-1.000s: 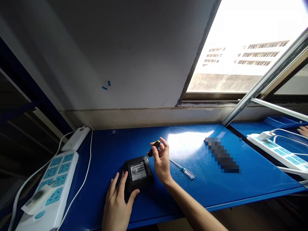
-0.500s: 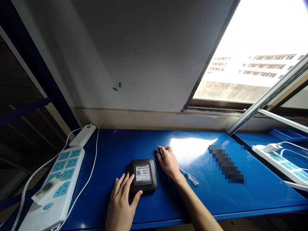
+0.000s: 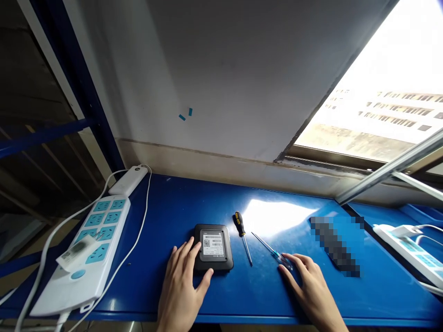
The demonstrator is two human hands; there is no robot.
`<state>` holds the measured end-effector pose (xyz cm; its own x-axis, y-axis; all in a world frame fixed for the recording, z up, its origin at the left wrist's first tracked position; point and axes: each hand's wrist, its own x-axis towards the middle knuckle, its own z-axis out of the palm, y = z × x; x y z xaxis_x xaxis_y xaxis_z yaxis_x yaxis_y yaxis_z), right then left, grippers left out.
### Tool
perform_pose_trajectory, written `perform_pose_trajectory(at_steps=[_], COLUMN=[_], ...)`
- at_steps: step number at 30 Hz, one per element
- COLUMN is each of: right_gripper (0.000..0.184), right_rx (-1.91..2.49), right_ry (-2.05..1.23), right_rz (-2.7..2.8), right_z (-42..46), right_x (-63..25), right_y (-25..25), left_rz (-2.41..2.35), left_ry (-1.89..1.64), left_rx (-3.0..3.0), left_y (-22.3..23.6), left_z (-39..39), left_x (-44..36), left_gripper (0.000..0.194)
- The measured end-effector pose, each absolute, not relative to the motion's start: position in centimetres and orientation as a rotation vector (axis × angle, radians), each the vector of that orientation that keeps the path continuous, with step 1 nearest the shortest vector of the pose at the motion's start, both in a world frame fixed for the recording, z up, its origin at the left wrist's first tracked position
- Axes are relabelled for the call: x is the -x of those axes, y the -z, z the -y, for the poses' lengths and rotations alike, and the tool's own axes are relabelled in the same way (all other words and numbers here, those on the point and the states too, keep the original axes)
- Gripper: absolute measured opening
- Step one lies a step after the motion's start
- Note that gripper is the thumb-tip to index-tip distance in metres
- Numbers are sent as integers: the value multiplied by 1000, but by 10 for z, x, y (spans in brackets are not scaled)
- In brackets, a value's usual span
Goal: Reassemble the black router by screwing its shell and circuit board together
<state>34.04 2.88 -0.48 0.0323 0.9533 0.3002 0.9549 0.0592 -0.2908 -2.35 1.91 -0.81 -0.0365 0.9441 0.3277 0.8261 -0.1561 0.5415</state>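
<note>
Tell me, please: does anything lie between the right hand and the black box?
Yes. The yellow-and-black screwdriver lies on the table between the right hand and the black box. The clear-handled screwdriver is there too, directly at that hand.

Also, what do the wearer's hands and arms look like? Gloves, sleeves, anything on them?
Left hand and right hand are both bare: no gloves, rings or visible markings. No sleeve, watch or cable shows at either wrist; the view cuts off the arms beyond.
</note>
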Motion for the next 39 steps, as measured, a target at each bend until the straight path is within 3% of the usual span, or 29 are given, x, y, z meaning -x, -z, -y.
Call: perform_pose_trajectory(at_steps=[4,8,12,18,26,39], right_gripper=[49,46,53,47,45,36], right_rx=[1909,1895,1910,1627,1364,1432], right_ry=[-7,-272,-478,-713,-695,-592], right_rz=[1879,1786,1433,1226,1479,1553], right_z=[-26,-37,-42,-48,-67,-53], right_x=[-335,-333,-328,-284,-223,-222], right_y=[2,-18,-47,-83,-78,-70], left_rz=[-1915,-1907,-1918,-1890,-1919,-1903], left_ry=[-940,-950,-949,-1003,-971,-994], left_rx=[-2048,-2082,-2077,-2143,-2139,-2143], left_y=[7,7,7,5,5,1], left_z=[-19,-19,-18,-19,-19,-18], left_x=[24,25,25,25,26,26], left_gripper=[47,43,42,41,41,41])
